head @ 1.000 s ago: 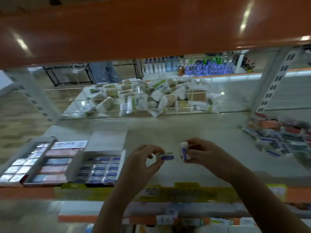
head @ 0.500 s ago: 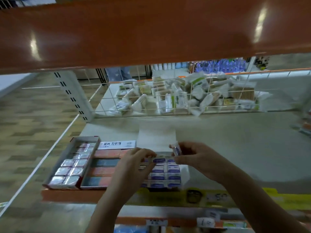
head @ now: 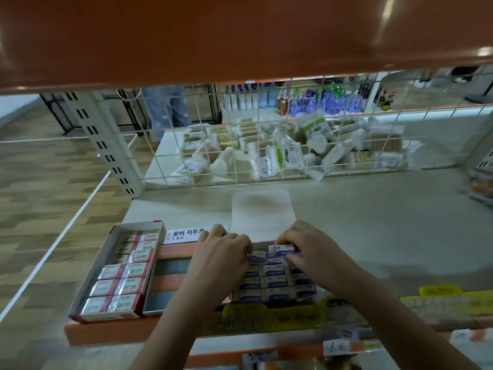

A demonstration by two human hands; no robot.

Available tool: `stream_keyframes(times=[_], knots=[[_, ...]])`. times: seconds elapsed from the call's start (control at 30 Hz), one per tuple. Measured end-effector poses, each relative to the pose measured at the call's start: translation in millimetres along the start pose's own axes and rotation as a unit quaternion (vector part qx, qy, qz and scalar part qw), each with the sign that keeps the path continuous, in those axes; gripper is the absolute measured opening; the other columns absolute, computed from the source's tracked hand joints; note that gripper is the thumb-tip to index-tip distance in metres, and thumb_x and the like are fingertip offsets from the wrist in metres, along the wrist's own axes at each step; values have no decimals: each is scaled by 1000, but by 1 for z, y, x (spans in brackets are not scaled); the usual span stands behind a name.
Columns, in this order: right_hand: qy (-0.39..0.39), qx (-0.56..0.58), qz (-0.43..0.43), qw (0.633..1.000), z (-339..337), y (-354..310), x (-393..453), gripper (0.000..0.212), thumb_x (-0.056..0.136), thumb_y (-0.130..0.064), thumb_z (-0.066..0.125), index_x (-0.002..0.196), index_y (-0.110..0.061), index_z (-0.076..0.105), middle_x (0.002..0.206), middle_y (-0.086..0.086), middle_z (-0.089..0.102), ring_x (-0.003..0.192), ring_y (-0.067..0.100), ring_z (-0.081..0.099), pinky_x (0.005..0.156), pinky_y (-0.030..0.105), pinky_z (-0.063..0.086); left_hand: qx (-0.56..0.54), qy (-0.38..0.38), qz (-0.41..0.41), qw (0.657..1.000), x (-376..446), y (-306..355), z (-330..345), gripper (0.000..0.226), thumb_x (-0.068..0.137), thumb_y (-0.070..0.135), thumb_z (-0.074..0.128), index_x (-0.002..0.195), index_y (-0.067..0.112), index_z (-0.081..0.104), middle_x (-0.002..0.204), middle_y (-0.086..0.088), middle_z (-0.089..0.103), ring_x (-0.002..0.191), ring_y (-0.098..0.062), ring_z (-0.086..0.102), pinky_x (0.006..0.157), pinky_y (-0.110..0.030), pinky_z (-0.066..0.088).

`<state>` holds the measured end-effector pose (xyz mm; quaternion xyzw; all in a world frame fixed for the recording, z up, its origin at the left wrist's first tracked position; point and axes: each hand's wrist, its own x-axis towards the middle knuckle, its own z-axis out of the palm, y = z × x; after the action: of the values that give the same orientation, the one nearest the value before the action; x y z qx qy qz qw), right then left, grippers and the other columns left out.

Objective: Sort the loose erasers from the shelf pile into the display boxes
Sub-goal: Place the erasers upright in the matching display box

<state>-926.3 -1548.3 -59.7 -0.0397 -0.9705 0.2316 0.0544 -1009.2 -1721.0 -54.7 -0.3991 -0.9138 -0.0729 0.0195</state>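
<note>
A display box (head: 277, 295) of white erasers with blue sleeves sits at the shelf's front edge, rows filled. My left hand (head: 221, 259) pinches one blue-sleeved eraser (head: 255, 257) at the box's back row. Beside it, my right hand (head: 309, 249) holds a second blue-sleeved eraser (head: 282, 249) over the same back row. To the left stand a box of pink and blue erasers (head: 170, 273) and a red box of wrapped erasers (head: 125, 273). The loose pile (head: 480, 182) is barely visible at the far right edge.
A wire grid (head: 240, 145) closes the shelf's back, with packets of cotton swabs behind it. An orange shelf (head: 240, 36) hangs overhead. The box's open lid (head: 262, 212) lies flat behind my hands. Price labels (head: 336, 347) line the front rail. A person's legs (head: 166, 110) show beyond.
Both hands carried their erasers leftward from the bare shelf middle to the blue-eraser box and lowered them onto its back row. The view swung left, pushing the loose pile almost out of frame.
</note>
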Motion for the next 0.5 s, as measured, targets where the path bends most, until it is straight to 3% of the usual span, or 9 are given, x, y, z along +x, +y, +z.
stream_keyframes(times=[0.33, 0.5], knots=[[-61, -47, -27, 997, 4, -1, 7, 26, 91, -25, 56, 116, -22, 63, 106, -3, 54, 99, 11, 46, 78, 19, 33, 36, -56, 17, 998, 8, -6, -2, 24, 92, 35, 46, 109, 29, 61, 110, 10, 62, 103, -17, 40, 84, -31, 30], [-95, -34, -38, 994, 2, -1, 12, 28, 91, -24, 57, 118, -20, 64, 106, -1, 55, 96, 11, 49, 74, 18, 31, 40, -74, 33, 996, 5, -12, 1, 31, 91, 45, 42, 112, 31, 61, 109, 12, 60, 101, -14, 38, 78, -28, 27]])
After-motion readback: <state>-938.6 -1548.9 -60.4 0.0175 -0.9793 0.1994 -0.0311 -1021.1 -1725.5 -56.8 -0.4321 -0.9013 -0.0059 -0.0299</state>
